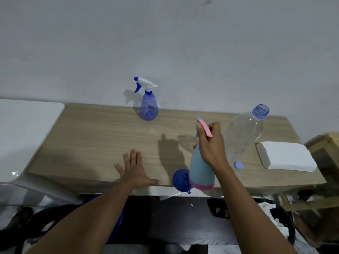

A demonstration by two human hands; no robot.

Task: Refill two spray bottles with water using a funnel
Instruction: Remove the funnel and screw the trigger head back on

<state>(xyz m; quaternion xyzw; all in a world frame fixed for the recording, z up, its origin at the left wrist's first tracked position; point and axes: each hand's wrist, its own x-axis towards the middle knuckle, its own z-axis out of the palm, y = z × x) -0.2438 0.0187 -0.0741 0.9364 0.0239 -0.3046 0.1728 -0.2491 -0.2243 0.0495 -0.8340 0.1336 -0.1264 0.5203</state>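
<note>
1. Pale wood-grain table carries everything; it stands against a grey wall, so the far edge serves as a backstop for whatever is parked there.

2. Light-blue spray bottle, pink band at the base, stands upright near the front edge. The right hand is closed round its neck and pink-and-blue spray head, fingers curled over the trigger part. Likely reason for a grip this high: that is where the head unscrews, or where the bottle is easiest to lift (cannot tell which is meant).

3. Left hand lies flat on the table, fingers spread, holding nothing. It reads as a brace, and is well placed to take the bottle's body once the head needs twisting.

4. Blue funnel lies on its side at the front edge, just beside the pastel bottle's base and partly overhanging. Handy for the next step, though a nudge could tip it off.

5. Clear plastic water bottle, uncapped, stands to the right; its blue cap rests on the table near its foot. Already open, so presumably the pouring source. Water level not readable through the clear wall.

6. Translucent blue spray bottle, white-and-blue head still on, waits at the back by the wall, well apart from the hands (looks empty or nearly so).

7. Folded white cloth at far right, probably for spills.

8. Judgement: early stage; neither spray bottle is open yet.
</note>
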